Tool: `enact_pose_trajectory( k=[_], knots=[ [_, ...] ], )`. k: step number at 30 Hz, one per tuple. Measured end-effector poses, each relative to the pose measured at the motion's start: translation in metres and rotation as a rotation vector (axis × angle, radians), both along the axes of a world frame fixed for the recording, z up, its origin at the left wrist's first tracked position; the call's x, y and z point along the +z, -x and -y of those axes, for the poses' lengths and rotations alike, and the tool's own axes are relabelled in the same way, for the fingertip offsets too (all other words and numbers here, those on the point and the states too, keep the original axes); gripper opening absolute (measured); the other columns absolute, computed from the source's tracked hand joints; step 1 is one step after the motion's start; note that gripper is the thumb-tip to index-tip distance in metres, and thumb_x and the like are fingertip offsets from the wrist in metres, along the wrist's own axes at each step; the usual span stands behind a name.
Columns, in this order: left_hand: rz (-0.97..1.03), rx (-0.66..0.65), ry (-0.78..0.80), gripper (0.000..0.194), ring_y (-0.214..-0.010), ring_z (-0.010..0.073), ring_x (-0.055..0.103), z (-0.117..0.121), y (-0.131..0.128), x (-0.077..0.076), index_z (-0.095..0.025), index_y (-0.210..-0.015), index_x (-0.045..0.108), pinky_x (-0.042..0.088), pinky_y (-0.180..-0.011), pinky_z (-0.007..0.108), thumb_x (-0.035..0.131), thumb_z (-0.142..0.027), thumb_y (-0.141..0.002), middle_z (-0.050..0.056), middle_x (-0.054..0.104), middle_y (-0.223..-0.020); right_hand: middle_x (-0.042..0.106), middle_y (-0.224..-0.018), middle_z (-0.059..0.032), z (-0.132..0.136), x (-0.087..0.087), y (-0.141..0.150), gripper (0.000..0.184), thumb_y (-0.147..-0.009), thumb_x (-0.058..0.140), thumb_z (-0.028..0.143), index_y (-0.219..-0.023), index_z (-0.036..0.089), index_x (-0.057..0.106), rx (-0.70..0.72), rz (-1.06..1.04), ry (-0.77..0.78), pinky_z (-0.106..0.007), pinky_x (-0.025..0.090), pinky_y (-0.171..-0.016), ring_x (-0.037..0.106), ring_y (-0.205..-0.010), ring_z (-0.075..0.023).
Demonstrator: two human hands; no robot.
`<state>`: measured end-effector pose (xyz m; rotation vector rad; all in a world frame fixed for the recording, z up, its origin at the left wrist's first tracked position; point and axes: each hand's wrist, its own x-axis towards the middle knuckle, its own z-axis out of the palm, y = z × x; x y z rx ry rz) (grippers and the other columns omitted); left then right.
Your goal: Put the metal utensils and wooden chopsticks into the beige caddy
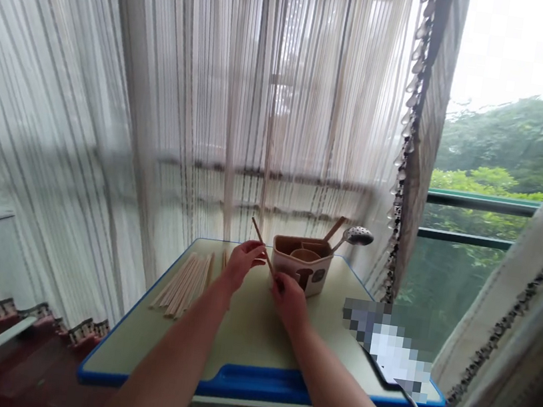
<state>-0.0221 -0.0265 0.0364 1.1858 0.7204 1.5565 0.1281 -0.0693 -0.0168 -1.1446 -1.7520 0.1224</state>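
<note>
Above the blue-edged surface [253,336], the grip of the right hand [289,293] is closed on the lower end of a tilted stick [257,231]; the left hand [243,260] has fingertips at its shaft, clamping indeterminate. Loose sticks [185,286] lie to the left. Beyond the right hand stands the caddy [296,265], holding a slotted spoon [360,235].

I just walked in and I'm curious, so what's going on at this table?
A person is holding a thin brown stick at a slant over the table. The right hand grips its lower end; the left hand has its fingers higher up, though how firmly is unclear. Just behind the right hand stands a divided utensil holder with a slotted spoon and a wooden utensil in it. Loose pale sticks lie to the left.
</note>
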Motion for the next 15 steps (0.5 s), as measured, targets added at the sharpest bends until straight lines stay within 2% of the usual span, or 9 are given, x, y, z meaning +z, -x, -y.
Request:
enact_pose_trajectory(
  k=[7, 15],
  knots=[
    [-0.022, -0.232, 0.061, 0.032, -0.080, 0.0161, 0.064, 0.012, -0.001, 0.005, -0.015, -0.091, 0.063, 0.052, -0.062, 0.024, 0.075, -0.028, -0.064, 0.006, 0.067, -0.088, 0.066, -0.087, -0.0088, -0.014, -0.011, -0.009, 0.022, -0.079, 0.048, 0.019, -0.092, 0.015, 0.065, -0.044, -0.055, -0.164, -0.030, 0.049, -0.075, 0.060, -0.080, -0.0191],
    [0.045, -0.227, 0.056, 0.030, -0.077, 0.0139, 0.064, 0.021, -0.007, 0.003, -0.016, -0.087, 0.065, 0.049, -0.064, 0.023, 0.076, -0.026, -0.061, 0.004, 0.068, -0.085, 0.065, -0.087, -0.0084, -0.015, -0.006, -0.016, 0.021, -0.080, 0.049, 0.022, -0.091, 0.016, 0.066, -0.025, -0.061, -0.170, -0.030, 0.049, -0.076, 0.060, -0.079, -0.0184]
  ],
)
